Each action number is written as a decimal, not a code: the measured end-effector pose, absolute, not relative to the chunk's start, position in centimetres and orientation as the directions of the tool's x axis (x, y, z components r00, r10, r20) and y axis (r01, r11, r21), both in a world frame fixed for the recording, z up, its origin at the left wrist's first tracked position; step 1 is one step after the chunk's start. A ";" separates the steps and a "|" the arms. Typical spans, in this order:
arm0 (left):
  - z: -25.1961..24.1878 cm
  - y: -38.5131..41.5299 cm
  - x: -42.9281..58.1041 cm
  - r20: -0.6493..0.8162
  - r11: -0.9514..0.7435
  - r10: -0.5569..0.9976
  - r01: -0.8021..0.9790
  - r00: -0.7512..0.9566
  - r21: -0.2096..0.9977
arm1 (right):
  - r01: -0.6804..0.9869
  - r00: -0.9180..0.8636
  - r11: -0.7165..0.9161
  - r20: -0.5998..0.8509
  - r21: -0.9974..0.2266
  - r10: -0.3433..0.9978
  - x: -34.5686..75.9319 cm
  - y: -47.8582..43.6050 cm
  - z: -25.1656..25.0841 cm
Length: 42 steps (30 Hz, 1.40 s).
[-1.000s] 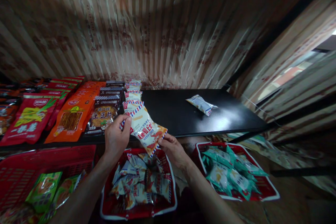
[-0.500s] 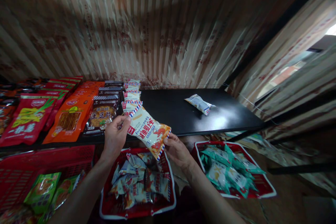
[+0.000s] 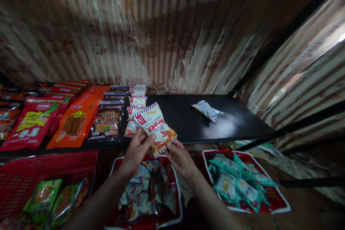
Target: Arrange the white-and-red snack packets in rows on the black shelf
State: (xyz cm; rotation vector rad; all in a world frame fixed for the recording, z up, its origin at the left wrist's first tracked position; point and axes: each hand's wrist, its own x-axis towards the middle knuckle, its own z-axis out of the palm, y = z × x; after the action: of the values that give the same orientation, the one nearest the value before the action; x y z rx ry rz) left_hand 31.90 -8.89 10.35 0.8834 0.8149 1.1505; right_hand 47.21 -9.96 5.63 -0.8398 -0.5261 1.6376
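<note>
Both my hands hold one white snack packet (image 3: 155, 125) with a red-and-blue striped edge and an orange lower half, just above the front edge of the black shelf (image 3: 188, 122). My left hand (image 3: 137, 149) pinches its lower left side. My right hand (image 3: 179, 156) pinches its lower right corner. The packet hangs over a row of like packets (image 3: 137, 101) lying on the shelf. Below my hands stands a red basket (image 3: 172, 172) filled with more of the same packets.
One loose white packet (image 3: 207, 110) lies on the bare right part of the shelf. Dark chip bags (image 3: 107, 122), orange bags (image 3: 74, 122) and red bags (image 3: 32, 122) lie in rows on the left. A red basket of teal packets (image 3: 237, 181) stands at right, green packets (image 3: 43, 196) at left.
The packet has turned more upright and shifted up toward the row on the shelf. My left hand slid from its top left corner down to its lower side.
</note>
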 end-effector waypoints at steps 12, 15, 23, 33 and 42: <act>9.4 -8.9 32.3 -0.140 0.208 0.970 -0.380 0.199 0.901 | -0.462 -0.172 -0.170 -0.099 -0.871 0.980 49.8 -9.3 5.6; 9.0 -9.2 32.4 -0.158 0.257 0.938 -0.313 0.308 0.914 | -0.490 -0.022 -0.112 -0.117 -0.864 0.993 50.8 -8.5 5.6; 6.8 -9.8 32.6 -0.125 0.175 0.913 -0.096 0.389 0.980 | -0.437 0.039 -0.072 -0.099 -0.897 0.994 50.6 -8.2 6.6; 6.2 -9.8 32.6 -0.092 0.129 0.924 -0.076 0.371 0.989 | -0.532 0.234 -0.069 -0.225 -0.844 0.946 49.8 -7.6 6.8; 6.3 -9.5 32.5 -0.114 0.160 0.885 -0.065 0.452 0.985 | -0.580 0.338 -0.020 -0.263 -0.814 0.903 49.1 -7.1 7.1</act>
State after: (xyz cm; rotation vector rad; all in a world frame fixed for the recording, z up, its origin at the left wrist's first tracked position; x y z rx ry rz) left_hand 32.50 -9.53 6.31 1.2201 0.8608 0.8146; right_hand 49.06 -7.05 7.13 -1.0306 -0.3964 1.2302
